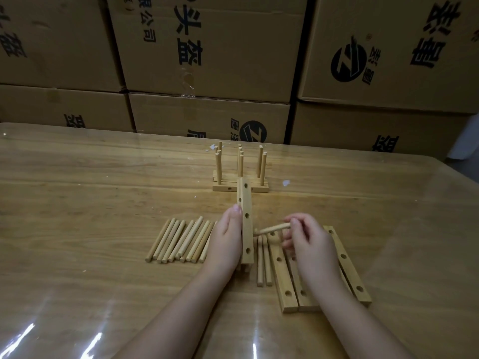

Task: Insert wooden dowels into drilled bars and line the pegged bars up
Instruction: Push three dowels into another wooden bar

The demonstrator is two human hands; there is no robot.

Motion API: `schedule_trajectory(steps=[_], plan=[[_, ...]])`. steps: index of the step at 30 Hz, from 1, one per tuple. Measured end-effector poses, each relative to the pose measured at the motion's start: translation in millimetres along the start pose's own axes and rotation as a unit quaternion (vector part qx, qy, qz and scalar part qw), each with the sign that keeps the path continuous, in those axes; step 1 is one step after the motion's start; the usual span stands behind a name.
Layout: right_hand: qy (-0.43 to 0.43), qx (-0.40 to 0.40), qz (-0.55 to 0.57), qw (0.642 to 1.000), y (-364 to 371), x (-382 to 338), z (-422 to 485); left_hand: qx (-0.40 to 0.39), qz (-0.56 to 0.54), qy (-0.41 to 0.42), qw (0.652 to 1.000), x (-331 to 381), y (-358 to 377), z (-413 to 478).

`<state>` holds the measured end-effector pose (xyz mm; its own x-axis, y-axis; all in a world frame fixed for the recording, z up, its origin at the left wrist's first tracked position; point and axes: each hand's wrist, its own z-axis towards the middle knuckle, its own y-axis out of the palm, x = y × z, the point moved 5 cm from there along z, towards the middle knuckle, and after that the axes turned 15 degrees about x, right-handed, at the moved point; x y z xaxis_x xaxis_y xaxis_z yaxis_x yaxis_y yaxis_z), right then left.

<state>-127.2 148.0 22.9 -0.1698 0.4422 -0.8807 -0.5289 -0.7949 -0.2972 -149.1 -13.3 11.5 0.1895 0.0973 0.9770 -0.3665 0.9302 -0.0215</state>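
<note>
My left hand [225, 242] is gripping a bar [246, 203] on end. My right hand [308, 242] is pinching a dowel [272, 229] beside its edge, with loose dowels [178, 242] lying close left and bars [281, 269] close right.

Warm, dimmish light falls from above on your counter [77, 203], and white glare streaks [24, 332] flare across its glossy near edge. There are only faint, soft shadows under your left hand [225, 239] and right hand [308, 244]. The cardboard boxes [207, 60] behind sit darker and bow at the frame's edges.
</note>
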Motion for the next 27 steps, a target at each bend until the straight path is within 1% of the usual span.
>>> schedule_trajectory(steps=[1,2,3,7,12,16,22,25,27], plan=[[0.066,0.017,0.057,0.996,-3,5,3,-0.008,0.0,-0.002,1.0,-1,0,-1],[0.106,0.037,0.101,0.989,-6,8,5,-0.012,-0.01,-0.003,1.0,0,0,-1],[0.124,0.053,0.132,0.982,-8,9,6,-0.012,-0.021,0.001,1.0,2,0,-2],[0.141,0.067,0.211,0.965,-11,7,6,-0.022,-0.024,0.02,0.999,8,0,-4],[0.157,0.061,0.261,0.951,-11,6,7,-0.029,-0.02,0.01,0.999,4,2,-4],[0.16,0.06,0.278,0.945,-10,7,8,-0.027,-0.025,0.007,0.999,3,2,-3],[0.139,0.053,0.252,0.956,-9,9,8,-0.04,-0.03,0.016,0.999,4,4,-4],[0.121,0.05,0.227,0.965,-9,9,8,-0.059,-0.04,0.034,0.997,8,5,-7],[0.119,0.056,0.231,0.964,-10,10,8,-0.065,-0.043,0.034,0.996,9,6,-8]])
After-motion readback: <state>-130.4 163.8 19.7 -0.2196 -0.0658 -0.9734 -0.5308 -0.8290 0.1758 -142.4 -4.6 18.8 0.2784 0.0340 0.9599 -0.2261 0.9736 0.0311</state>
